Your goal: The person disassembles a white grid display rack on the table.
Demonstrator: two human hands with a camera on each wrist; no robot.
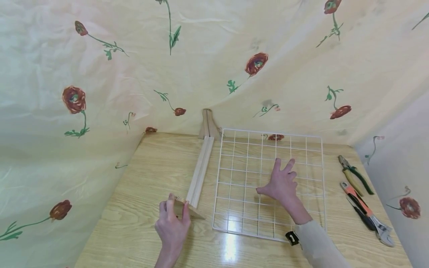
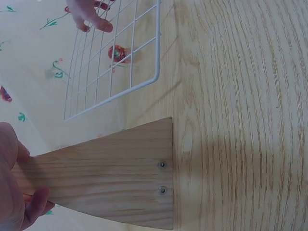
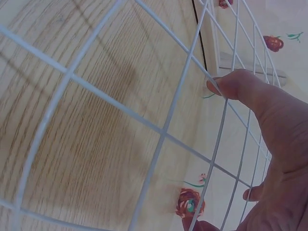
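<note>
My left hand [image 1: 172,227] grips the narrow top of a tapered wooden end board [image 2: 106,178], fingers on one side and thumb on the other. Two screw heads show near the board's wide base, by the tabletop. From it, pale wooden rails [image 1: 200,171] run away to a matching end board [image 1: 208,124] at the back. My right hand [image 1: 283,184] holds a white wire grid [image 1: 234,169] with thumb and fingers spread across the wires. In the right wrist view, some fingertips lie partly behind the wires. The grid hangs just above the table, casting shadows.
Along the table's right side lie pliers [image 1: 355,175], an adjustable wrench [image 1: 383,230] and an orange-and-black handled tool [image 1: 358,204]. Flower-patterned cloth [image 1: 201,67] covers the wall behind the wood-grain table [image 1: 144,178]. A black device [image 1: 292,238] sits at my right wrist.
</note>
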